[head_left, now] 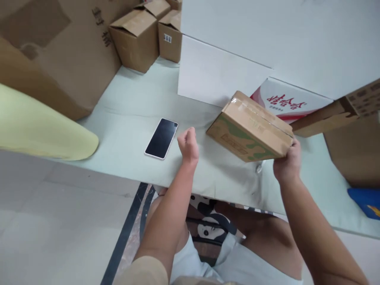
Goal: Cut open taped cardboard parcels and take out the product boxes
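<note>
Held in the right hand, with fingers clamped on its right end: one rectangular brown cardboard box, green print on the side, glossy clear tape along the upper seam, tilted over the desk covered in pale green cloth; contact at the left corner not possible to tell. Near its lower edge: one small white ring-shaped item, partly hidden. Between box and phone, the left hand, with fingers curled together in a fist. Just left of that fist, flat on the desk: one smartphone with black screen and white frame. Behind the box: one white carton with red lettering. At far left: one thick pale yellow cylinder, before one large brown carton. At right edge: one blue item with orange marking.
</note>
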`<state>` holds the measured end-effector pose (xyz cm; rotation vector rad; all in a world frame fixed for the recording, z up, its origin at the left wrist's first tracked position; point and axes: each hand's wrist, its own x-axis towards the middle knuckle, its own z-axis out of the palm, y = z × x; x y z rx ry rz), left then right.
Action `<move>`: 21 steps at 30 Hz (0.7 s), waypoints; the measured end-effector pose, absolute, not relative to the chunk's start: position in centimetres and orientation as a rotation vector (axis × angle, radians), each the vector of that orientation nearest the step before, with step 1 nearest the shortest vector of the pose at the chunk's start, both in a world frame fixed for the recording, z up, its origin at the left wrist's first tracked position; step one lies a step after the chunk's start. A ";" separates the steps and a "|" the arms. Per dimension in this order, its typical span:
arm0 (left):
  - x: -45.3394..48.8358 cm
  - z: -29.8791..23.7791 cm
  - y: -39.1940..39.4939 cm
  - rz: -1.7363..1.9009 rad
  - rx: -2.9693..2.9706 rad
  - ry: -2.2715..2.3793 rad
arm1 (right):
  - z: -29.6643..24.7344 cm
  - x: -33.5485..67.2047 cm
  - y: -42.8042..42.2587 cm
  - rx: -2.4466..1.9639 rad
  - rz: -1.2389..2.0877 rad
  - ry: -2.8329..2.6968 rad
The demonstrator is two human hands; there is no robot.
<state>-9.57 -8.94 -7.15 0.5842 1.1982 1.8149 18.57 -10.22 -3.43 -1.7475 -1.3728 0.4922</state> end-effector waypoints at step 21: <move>-8.9 -6.9 -7.6 1.724 1.113 0.823 | -4.5 21.0 -11.5 -0.804 0.867 -1.343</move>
